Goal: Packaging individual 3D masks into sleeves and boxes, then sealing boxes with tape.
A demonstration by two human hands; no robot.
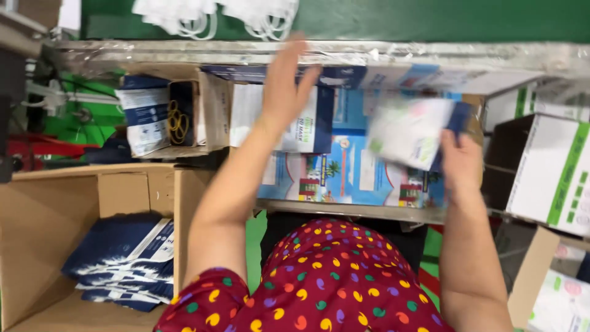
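Observation:
My left hand [287,79] is raised with fingers spread and holds nothing, reaching toward the far edge of the work surface near a pile of white face masks [215,17]. My right hand [461,161] grips a flat white and blue packet [410,132], blurred by motion, above the table. A blue printed sheet [350,175] covers the tabletop under both hands. A white and blue flat pouch [307,126] lies just beside my left wrist.
A large cardboard box [55,209] at the left holds a stack of dark blue packets [126,258]. A small open box [184,114] with yellow rubber bands [177,122] sits behind it. White cartons with green stripes [547,175] stand at the right.

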